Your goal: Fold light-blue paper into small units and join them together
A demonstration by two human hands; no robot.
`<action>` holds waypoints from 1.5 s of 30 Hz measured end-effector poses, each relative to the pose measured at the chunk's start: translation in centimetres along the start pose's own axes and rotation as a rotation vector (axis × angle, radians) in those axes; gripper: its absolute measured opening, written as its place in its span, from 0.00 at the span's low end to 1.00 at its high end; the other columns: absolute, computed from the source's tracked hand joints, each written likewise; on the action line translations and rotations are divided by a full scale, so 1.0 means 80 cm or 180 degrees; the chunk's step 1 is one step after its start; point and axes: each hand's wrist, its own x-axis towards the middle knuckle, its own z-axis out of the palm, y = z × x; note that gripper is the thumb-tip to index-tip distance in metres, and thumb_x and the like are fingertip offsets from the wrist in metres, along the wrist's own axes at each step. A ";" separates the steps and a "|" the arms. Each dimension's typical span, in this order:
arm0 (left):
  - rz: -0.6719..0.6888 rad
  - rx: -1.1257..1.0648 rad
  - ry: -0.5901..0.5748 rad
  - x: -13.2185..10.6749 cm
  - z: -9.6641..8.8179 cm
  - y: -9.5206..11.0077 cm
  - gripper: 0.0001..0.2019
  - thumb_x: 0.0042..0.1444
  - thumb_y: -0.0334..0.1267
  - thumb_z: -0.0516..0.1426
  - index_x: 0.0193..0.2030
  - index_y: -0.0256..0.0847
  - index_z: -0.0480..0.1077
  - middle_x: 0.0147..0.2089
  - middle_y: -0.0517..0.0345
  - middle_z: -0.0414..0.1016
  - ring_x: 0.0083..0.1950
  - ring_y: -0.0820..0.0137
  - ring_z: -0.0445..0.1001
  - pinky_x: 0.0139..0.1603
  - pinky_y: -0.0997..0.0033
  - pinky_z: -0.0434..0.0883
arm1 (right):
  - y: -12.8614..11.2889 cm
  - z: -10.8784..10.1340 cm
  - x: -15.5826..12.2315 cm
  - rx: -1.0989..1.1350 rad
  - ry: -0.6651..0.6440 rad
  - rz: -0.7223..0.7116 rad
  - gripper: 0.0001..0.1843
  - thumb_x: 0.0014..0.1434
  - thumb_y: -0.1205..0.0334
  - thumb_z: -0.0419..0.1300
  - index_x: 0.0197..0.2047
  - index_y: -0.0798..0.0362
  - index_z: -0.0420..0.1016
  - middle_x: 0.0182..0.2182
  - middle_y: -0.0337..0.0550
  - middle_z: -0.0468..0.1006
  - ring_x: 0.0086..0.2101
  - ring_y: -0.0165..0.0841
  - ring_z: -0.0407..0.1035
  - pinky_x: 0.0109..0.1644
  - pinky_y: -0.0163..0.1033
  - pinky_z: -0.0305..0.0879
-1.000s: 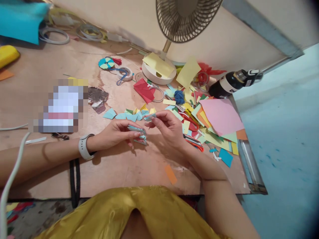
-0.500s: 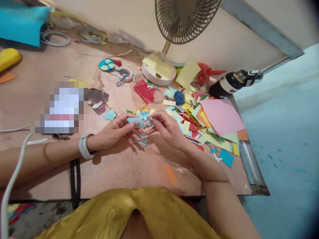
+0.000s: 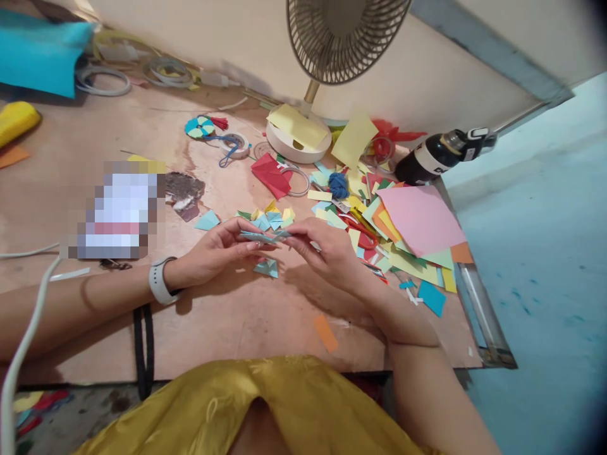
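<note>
Between my hands, a little above the table, is a folded light-blue paper piece (image 3: 260, 237), seen nearly edge-on. My left hand (image 3: 226, 245), with a white watch on the wrist, pinches its left end. My right hand (image 3: 318, 245) grips its right end between thumb and fingers. Just below, a folded light-blue paper triangle (image 3: 267, 268) lies on the table. Behind my fingers sit several small folded papers (image 3: 274, 219) in blue, yellow and green. Another light-blue paper piece (image 3: 207, 220) lies beyond my left hand.
A fan (image 3: 298, 136) stands at the back, near a dark bottle (image 3: 429, 158). Paper scraps and scissors (image 3: 363, 234) are heaped at right, beside pink paper (image 3: 422, 218). A blurred phone (image 3: 118, 212) lies left. An orange strip (image 3: 325, 333) lies near the front edge.
The light-blue paper in my hands has turned from face-up to nearly edge-on. My right fingers have closed in on its right end. The view has shifted slightly.
</note>
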 end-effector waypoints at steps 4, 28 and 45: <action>0.0030 -0.0026 -0.0144 0.000 0.000 0.003 0.07 0.64 0.36 0.69 0.46 0.41 0.77 0.53 0.50 0.87 0.52 0.59 0.87 0.54 0.58 0.84 | -0.006 0.003 -0.001 -0.0448 0.0071 -0.0455 0.08 0.72 0.69 0.58 0.51 0.53 0.76 0.39 0.45 0.86 0.38 0.33 0.80 0.43 0.38 0.77; 0.0110 -0.0056 -0.0169 -0.002 0.001 0.003 0.06 0.63 0.33 0.69 0.45 0.42 0.78 0.51 0.54 0.87 0.51 0.64 0.87 0.53 0.66 0.83 | -0.007 0.014 -0.007 -0.0982 0.0031 -0.0689 0.10 0.73 0.67 0.55 0.53 0.51 0.76 0.37 0.44 0.86 0.34 0.34 0.80 0.35 0.40 0.71; 0.0167 0.0107 -0.0099 -0.001 -0.005 -0.002 0.07 0.63 0.33 0.69 0.47 0.41 0.78 0.47 0.53 0.88 0.47 0.68 0.87 0.50 0.71 0.83 | -0.009 0.007 -0.007 -0.1719 -0.0074 -0.1342 0.07 0.72 0.65 0.59 0.51 0.55 0.76 0.41 0.44 0.85 0.35 0.31 0.76 0.36 0.39 0.64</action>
